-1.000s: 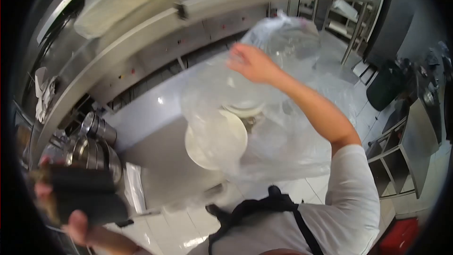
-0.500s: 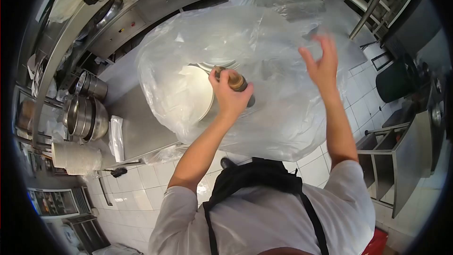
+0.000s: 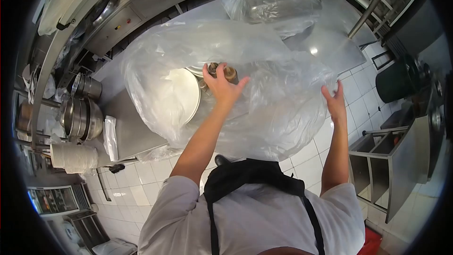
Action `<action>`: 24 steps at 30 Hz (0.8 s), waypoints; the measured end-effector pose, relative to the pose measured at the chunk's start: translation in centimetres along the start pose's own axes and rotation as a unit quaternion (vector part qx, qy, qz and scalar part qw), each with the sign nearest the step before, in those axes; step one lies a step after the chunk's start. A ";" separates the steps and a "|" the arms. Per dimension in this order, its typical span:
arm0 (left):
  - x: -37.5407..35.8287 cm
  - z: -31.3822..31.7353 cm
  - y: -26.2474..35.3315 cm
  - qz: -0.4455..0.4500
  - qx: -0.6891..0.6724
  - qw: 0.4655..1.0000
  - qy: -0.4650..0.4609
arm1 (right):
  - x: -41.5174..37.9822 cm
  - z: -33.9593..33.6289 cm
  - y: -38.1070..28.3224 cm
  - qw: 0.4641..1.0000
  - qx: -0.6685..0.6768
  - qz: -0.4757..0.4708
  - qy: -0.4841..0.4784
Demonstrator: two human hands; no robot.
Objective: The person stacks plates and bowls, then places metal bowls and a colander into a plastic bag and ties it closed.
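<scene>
A large clear plastic bag (image 3: 264,113) lies spread over the steel table, with a white plate (image 3: 177,97) and several other plates behind it at its opening. Beside the plates stand small dark containers with brownish tops, one of them a brown-topped container (image 3: 230,74). My left hand (image 3: 224,88) is over these containers, thumb and fingers spread around their tops; whether it touches them is hard to make out. At the bag's right edge is my right hand (image 3: 336,106), its thumb and fingers apart, with nothing visible between them.
Another filled plastic bag (image 3: 283,7) sits at the table's far end. Steel bowls (image 3: 85,118), pots and a stack of white containers (image 3: 71,156) stand on the left. A dark green bin (image 3: 396,80) and a steel rack (image 3: 391,160) are on the right.
My left hand has loosened from the dark container, fingers now spread wider. My right hand has moved down and right, from above the bag to its edge. The bag's near layer has shifted.
</scene>
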State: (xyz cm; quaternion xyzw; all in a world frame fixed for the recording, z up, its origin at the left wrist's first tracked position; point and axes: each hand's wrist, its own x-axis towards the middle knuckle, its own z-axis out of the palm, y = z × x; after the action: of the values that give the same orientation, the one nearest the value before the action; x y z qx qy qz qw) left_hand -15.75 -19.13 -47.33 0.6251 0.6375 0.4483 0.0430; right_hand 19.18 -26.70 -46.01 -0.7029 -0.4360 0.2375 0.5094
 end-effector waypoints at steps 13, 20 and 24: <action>3.3 -24.5 -5.4 0.173 -0.077 0.927 0.325 | 1.4 -3.0 -7.8 0.925 -0.246 -0.236 0.167; 10.5 -25.1 -18.7 0.029 0.320 0.884 -0.339 | -3.9 12.8 -25.6 0.857 -0.108 -0.468 -0.185; 14.8 -18.1 -16.8 -0.070 -0.163 0.957 -0.229 | -5.7 26.5 -28.3 0.844 -0.072 -0.371 -0.380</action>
State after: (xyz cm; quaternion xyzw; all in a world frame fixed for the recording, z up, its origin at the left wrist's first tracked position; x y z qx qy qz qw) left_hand -42.76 -13.00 -39.59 0.6493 0.5707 0.3873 0.3204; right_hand -14.84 -15.20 -30.23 -0.3783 -0.8396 0.2466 0.3019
